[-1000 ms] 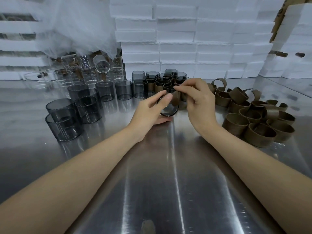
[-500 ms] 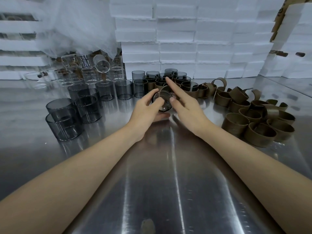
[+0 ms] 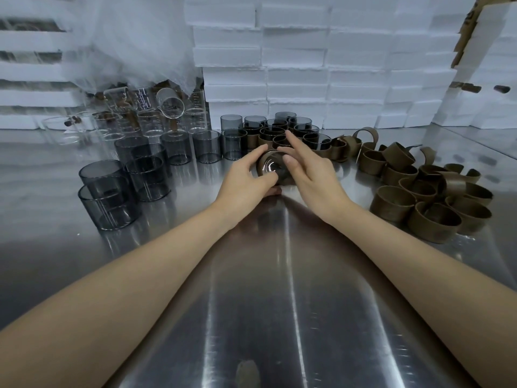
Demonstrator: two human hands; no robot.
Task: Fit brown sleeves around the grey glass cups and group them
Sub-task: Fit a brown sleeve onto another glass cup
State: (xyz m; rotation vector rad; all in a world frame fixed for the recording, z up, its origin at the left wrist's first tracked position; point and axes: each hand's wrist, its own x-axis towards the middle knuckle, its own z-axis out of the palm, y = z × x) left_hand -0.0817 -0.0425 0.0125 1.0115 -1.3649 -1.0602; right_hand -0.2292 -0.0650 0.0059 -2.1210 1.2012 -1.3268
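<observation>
The left hand [image 3: 246, 180] gripped a cup [image 3: 270, 168], its thumb and fingers curled round the left side and underside. The cup was tipped on its side with one round end turned toward the camera, and it lay between the two hands. A brown sleeve [image 3: 262, 161] was wrapped round the cup's wall. The right hand [image 3: 307, 175] held nothing. Its fingers [image 3: 292, 140] were stretched out straight past the cup, and its thumb rested against the cup's right rim.

Just behind the cup stood a tight group of sleeved cups [image 3: 275, 131], upright and touching one another. To the left of the cup stood the bare grey cups [image 3: 109, 197], some in a row and some stacked two high. Farther back on that side were clear glasses [image 3: 170, 106], partly under a sheet of thin plastic film [image 3: 134, 46]. To the right of the cup lay a heap of loose sleeves [image 3: 419, 197], several tumbled over one another. Beyond the cup rose a wall of white foam blocks [image 3: 307, 65]. Everything sat on a shiny steel table [image 3: 251, 303].
</observation>
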